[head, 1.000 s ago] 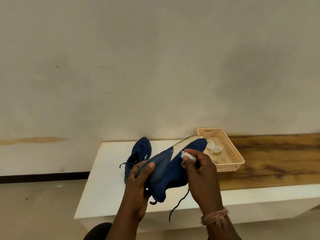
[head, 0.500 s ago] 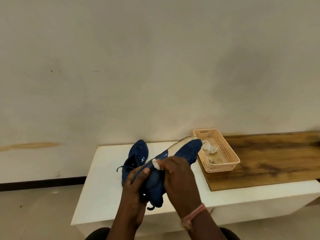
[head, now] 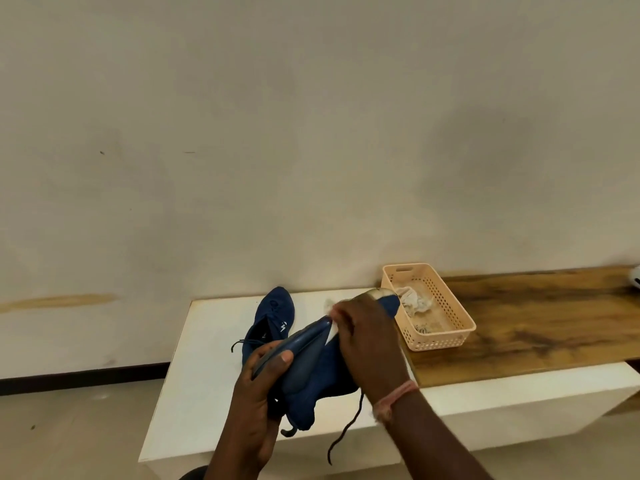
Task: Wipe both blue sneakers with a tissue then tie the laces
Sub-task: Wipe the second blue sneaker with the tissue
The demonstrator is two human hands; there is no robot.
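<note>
Blue sneaker (head: 311, 375) — held up off the white bench (head: 207, 358), turned so its sole faces up and to the left; heel end low, toe end raised toward the basket; a dark lace (head: 346, 431) hangs loose from it below the right wrist. Left hand (head: 258, 403): fingers and thumb curled round the heel end of the sneaker, thumb lying across the sole edge, gripping it from below. Right hand (head: 370, 341): fingers bent over the sole toward the toe end, pinching a white tissue (head: 330, 308) against the sole edge; only a small part of the tissue shows beyond the fingertips, blurred; a pinkish thread band (head: 394, 398) circles the wrist. Second blue sneaker (head: 273, 317): lying on the bench just beyond the left hand's grip, toe pointing away toward the wall, laces loose; its near end is hidden behind the held shoe. Peach perforated basket (head: 446, 317): standing on the wooden board (head: 536, 323) to the right of the right hand's grip, near the held sneaker's toe; a crumpled tissue (head: 415, 304) lies inside it — further small contents at the near end too unclear to name. Wooden board: resting on the bench's right part, against the wall (head: 311, 133). White rounded object (head: 635, 277): at the far right edge, cut off by the frame.
</note>
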